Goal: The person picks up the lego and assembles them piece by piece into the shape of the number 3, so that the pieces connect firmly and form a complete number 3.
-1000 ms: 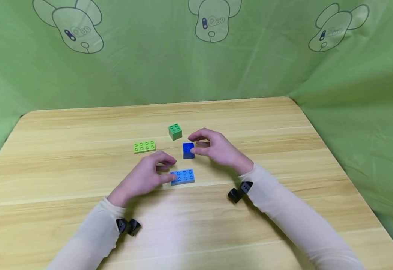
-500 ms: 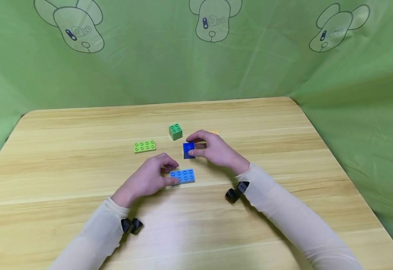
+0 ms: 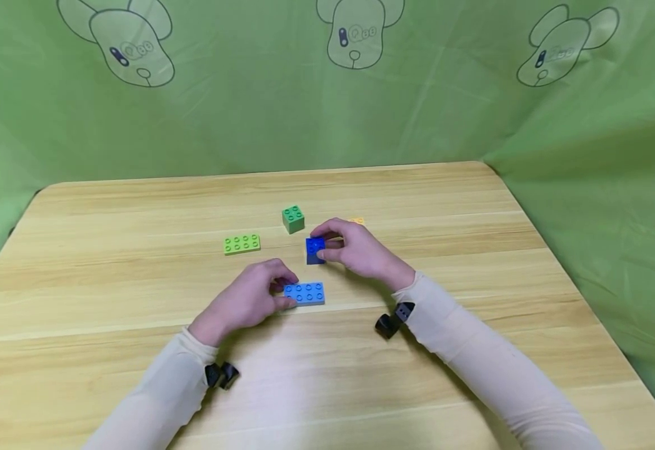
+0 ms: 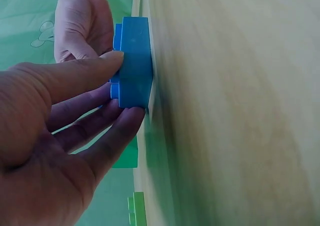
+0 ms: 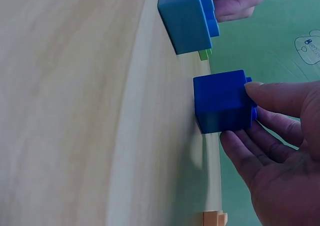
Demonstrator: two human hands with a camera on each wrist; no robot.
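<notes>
Nearest on the wooden table (image 3: 474,206), the left hand (image 3: 243,299) pinches the light blue flat brick (image 3: 304,293) between thumb and fingers (it lies flat). Just beyond, the right hand (image 3: 355,250) grips the dark blue square brick (image 3: 315,250), also on the table. Farther back sit a lime flat brick (image 3: 241,244) and a green square brick (image 3: 293,219).

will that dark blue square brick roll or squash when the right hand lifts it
Probably neither: the dark blue brick has flat faces and sits squarely on the table, so it should slide, not roll. It looks like rigid plastic, likely light. The right hand pinches it easily.
</notes>
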